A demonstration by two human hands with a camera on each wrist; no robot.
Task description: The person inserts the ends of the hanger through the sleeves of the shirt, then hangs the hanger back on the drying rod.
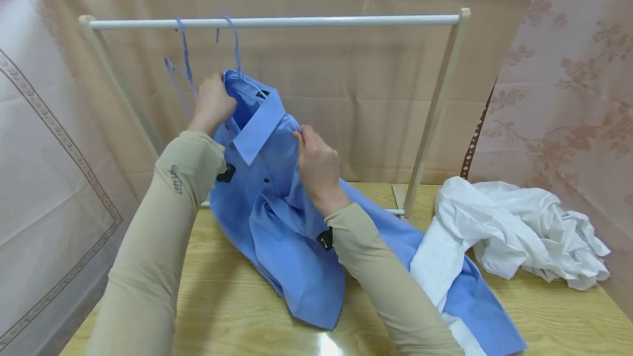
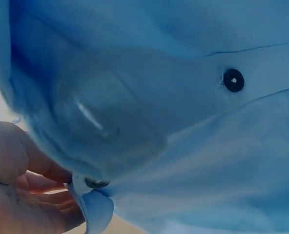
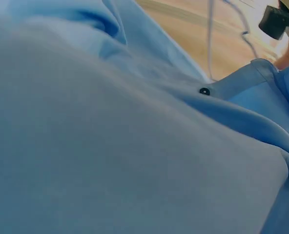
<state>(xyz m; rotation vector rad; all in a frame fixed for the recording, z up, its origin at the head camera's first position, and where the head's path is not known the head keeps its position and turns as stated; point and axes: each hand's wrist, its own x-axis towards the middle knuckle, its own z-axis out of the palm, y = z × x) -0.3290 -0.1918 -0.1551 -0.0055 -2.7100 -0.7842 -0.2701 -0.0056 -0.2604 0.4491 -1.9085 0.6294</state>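
Note:
A blue button-up shirt (image 1: pixel 277 180) hangs by its neck from a blue hanger (image 1: pixel 237 51), whose hook is over the rack's rail. My left hand (image 1: pixel 214 102) grips the shirt's neck edge on the left side of the collar. Seen from the left wrist, the left hand's fingers (image 2: pixel 42 168) pinch the fabric beside a dark button (image 2: pixel 96 183). With thumb and fingers, my right hand (image 1: pixel 318 166) pinches the shirt at the shoulder, just right of the collar (image 1: pixel 259 128). Shirt fabric (image 3: pixel 134 136) fills most of the right wrist view, where the right hand is hidden.
A white clothes rack (image 1: pixel 346 21) stands on the wooden table (image 1: pixel 237 301). Another blue hanger (image 1: pixel 185 54) hangs on it, left of the shirt. Crumpled white cloth (image 1: pixel 519 224) lies at the right, partly over a blue sleeve (image 1: pixel 482 306). Curtains hang behind.

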